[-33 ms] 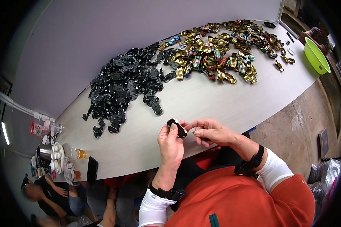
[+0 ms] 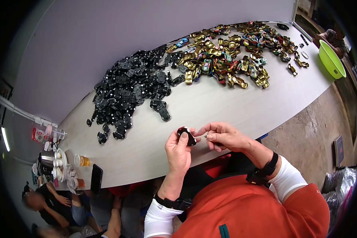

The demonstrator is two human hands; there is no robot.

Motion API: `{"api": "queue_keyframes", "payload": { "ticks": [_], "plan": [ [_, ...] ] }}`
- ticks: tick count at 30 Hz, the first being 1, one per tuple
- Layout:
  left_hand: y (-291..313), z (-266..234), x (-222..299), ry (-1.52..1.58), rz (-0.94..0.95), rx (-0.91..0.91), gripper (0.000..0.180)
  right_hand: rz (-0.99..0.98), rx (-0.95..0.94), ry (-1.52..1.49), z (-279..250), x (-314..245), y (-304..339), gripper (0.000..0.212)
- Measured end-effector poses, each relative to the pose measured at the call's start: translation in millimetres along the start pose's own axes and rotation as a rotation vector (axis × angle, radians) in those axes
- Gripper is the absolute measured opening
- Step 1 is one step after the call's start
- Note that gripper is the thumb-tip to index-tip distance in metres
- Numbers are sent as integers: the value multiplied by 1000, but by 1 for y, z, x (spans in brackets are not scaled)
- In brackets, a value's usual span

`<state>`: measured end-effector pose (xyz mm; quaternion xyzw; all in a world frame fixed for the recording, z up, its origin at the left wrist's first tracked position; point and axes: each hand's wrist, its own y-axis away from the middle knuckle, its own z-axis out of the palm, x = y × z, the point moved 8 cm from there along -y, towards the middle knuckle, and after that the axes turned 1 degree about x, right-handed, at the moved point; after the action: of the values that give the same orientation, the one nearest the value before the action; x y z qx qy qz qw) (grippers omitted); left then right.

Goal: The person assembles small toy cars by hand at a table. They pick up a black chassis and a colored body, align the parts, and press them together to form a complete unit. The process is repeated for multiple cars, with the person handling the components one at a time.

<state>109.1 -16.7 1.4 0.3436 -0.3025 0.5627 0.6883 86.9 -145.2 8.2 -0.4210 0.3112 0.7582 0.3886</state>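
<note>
The person's left hand [image 2: 178, 152] pinches a small black toy-car piece [image 2: 190, 139] over the near side of the counter [image 2: 222, 104]. The right hand [image 2: 226, 137] curls just beside it; whether it grips anything cannot be told. Beyond lie piled black car bases [image 2: 127, 83] and, rightward, gold and multicoloured toy cars [image 2: 215, 52].

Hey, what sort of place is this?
Likely a small, informal workshop: a heap of black parts lies beside a heap of gold and coloured toy cars on one long table, with a cup of amber drink at its left end.
</note>
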Motion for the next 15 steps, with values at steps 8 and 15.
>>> {"api": "queue_keyframes", "payload": {
  "ticks": [8, 15],
  "plan": [
    [13, -8, -16, -339, -117, -310, 14, 74, -88, 109, 15, -5, 7, 26],
    [14, 0, -11, -531, -74, -373, 9, 106, -79, 150, 16, 0, 7, 22]
  ]
}}
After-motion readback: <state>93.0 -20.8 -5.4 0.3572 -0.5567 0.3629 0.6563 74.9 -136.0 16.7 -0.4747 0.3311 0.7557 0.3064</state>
